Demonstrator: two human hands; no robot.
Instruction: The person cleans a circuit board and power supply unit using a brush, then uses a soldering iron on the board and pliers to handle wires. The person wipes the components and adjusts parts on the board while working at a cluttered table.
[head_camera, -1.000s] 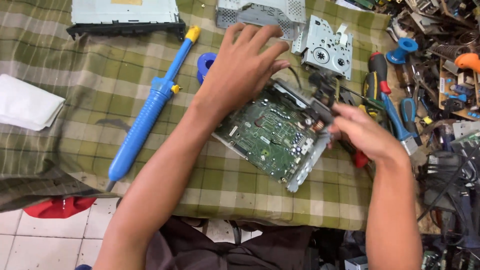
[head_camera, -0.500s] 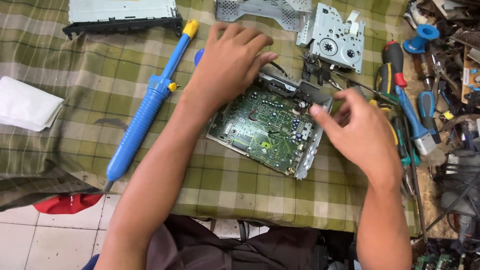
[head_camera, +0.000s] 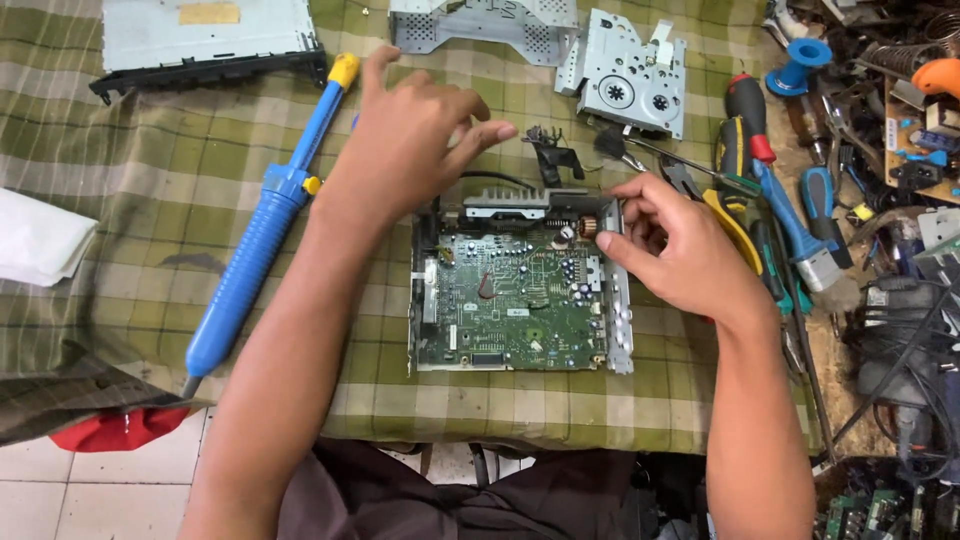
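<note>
Green circuit board (head_camera: 515, 300) in its metal frame lies flat on the checked worktop (head_camera: 150, 210); left hand (head_camera: 405, 150) hovers open above the back, right hand (head_camera: 672, 245) pinches the top-right corner w/ fingertips, so best to grip the frame, not the parts.

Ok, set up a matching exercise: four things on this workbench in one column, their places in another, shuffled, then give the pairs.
Things:
1. desoldering pump
2. circuit board
3. white cloth
4. screwdrivers

Places:
A. far left edge of the checked cloth
B. right of the right hand
C. left of the left hand, lying diagonally
D. in the metal chassis between both hands

Pairs: 1-C, 2-D, 3-A, 4-B
</note>
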